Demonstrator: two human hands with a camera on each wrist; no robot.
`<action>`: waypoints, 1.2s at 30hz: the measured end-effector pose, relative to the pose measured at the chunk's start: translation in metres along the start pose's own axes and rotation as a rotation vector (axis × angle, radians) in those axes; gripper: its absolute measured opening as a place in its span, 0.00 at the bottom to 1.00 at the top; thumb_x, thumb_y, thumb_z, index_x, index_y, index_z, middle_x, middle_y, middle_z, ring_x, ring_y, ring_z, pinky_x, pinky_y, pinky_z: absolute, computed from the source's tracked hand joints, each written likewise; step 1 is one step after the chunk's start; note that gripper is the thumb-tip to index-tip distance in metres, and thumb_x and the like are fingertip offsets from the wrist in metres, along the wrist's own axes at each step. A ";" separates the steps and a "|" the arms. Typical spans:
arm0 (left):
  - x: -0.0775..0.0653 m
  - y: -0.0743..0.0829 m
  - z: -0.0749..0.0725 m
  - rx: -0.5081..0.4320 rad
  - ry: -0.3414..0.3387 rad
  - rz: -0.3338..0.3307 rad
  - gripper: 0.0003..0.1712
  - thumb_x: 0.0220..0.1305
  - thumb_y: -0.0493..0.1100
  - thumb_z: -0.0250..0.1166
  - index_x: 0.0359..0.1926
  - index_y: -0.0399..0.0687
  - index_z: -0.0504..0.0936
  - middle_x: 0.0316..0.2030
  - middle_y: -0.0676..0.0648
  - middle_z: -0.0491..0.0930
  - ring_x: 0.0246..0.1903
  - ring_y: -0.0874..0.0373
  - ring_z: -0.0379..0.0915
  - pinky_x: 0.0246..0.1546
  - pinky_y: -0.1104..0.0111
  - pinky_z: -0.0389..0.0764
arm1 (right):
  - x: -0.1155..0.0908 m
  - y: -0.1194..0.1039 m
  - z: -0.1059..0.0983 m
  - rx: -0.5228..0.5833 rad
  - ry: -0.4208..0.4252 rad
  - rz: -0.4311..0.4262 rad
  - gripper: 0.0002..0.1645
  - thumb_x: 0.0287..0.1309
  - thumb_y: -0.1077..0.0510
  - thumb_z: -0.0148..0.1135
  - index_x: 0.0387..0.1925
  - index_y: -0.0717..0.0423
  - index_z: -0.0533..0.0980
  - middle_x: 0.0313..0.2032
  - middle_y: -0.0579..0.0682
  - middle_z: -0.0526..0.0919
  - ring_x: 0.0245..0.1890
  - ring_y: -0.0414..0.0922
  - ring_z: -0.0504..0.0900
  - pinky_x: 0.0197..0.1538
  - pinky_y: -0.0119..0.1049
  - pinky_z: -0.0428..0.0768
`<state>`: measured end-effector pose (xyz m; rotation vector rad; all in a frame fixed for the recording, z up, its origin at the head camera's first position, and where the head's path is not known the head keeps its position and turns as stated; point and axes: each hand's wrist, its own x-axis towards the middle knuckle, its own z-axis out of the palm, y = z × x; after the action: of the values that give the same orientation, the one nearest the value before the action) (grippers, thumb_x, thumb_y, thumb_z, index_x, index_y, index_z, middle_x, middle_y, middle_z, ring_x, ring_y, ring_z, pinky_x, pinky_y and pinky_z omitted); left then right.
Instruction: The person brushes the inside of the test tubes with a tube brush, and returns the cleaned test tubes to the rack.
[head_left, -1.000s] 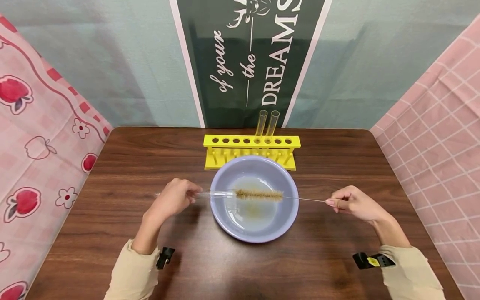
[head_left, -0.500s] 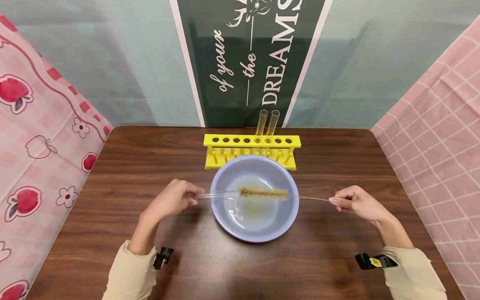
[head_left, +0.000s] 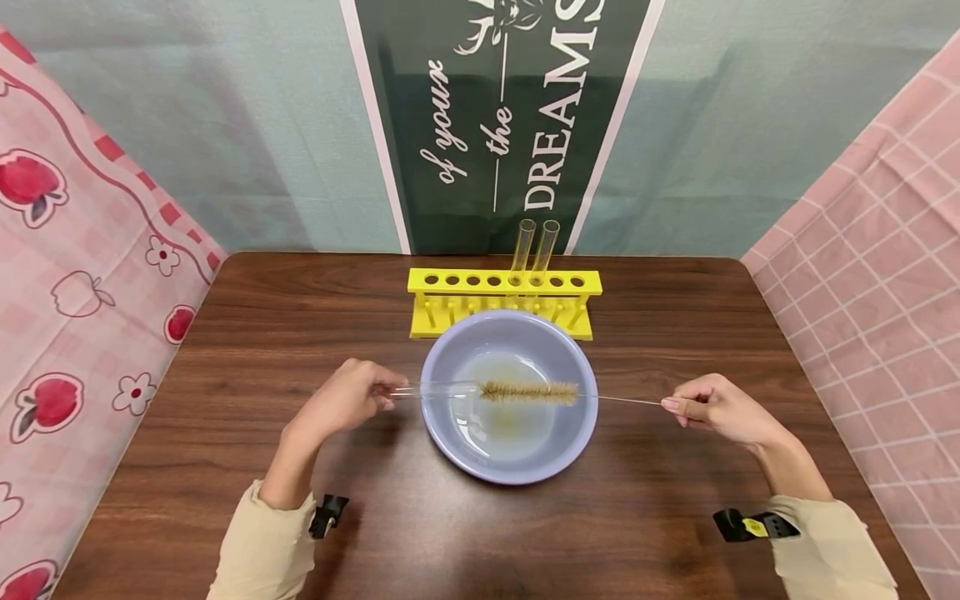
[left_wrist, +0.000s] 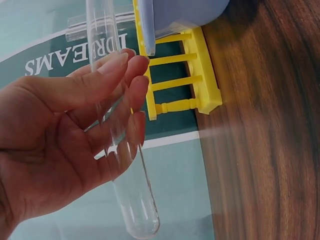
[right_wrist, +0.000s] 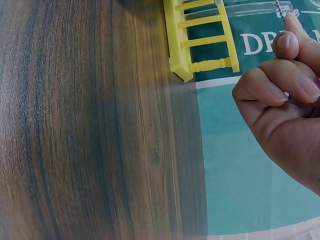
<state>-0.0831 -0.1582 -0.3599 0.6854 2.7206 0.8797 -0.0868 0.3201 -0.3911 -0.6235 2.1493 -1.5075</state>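
My left hand (head_left: 348, 396) holds a clear glass test tube (head_left: 442, 390) level over the left side of the lilac basin (head_left: 579, 421). In the left wrist view, thumb and fingers wrap the tube, its rounded end sticking out below them. The tube's mouth points right. At that mouth lies the bristle head of a tan test tube brush (head_left: 528, 392), nearly all of it outside the glass. To the right of the basin my right hand (head_left: 723, 408) pinches the end of the brush's thin wire handle (head_left: 622, 400) between thumb and index finger.
Cloudy, faintly yellow water (head_left: 517, 433) covers the basin's bottom. Right behind the basin stands a yellow test tube rack (head_left: 417, 282) with two upright test tubes (head_left: 545, 250). Patterned cloths hang at the left, back and right of the wooden table (head_left: 300, 308).
My right hand has shifted slightly right, drawing the brush along with it. The tube's mouth also sits a little further right. Both grips are kept.
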 end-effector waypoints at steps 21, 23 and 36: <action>0.004 0.005 0.002 0.048 0.012 0.049 0.18 0.42 0.21 0.59 0.34 0.38 0.84 0.21 0.52 0.79 0.22 0.65 0.71 0.24 0.71 0.71 | 0.008 -0.007 0.008 -0.060 0.045 -0.002 0.18 0.60 0.70 0.50 0.14 0.62 0.68 0.12 0.53 0.55 0.10 0.42 0.48 0.11 0.36 0.52; 0.004 0.005 0.002 0.062 0.013 0.045 0.17 0.42 0.21 0.59 0.33 0.39 0.84 0.21 0.52 0.79 0.22 0.64 0.71 0.24 0.71 0.71 | 0.008 -0.008 0.010 -0.079 0.044 -0.025 0.18 0.59 0.71 0.50 0.14 0.62 0.68 0.12 0.53 0.56 0.10 0.42 0.49 0.11 0.36 0.52; 0.005 0.003 0.001 0.066 -0.030 0.049 0.17 0.42 0.21 0.57 0.16 0.47 0.73 0.15 0.57 0.66 0.18 0.64 0.61 0.21 0.72 0.64 | 0.011 -0.009 0.014 -0.265 0.059 -0.153 0.20 0.54 0.74 0.55 0.14 0.50 0.69 0.12 0.48 0.62 0.16 0.29 0.55 0.14 0.31 0.56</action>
<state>-0.0862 -0.1531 -0.3590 0.7749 2.7281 0.7867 -0.0863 0.3004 -0.3877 -0.8606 2.4180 -1.3392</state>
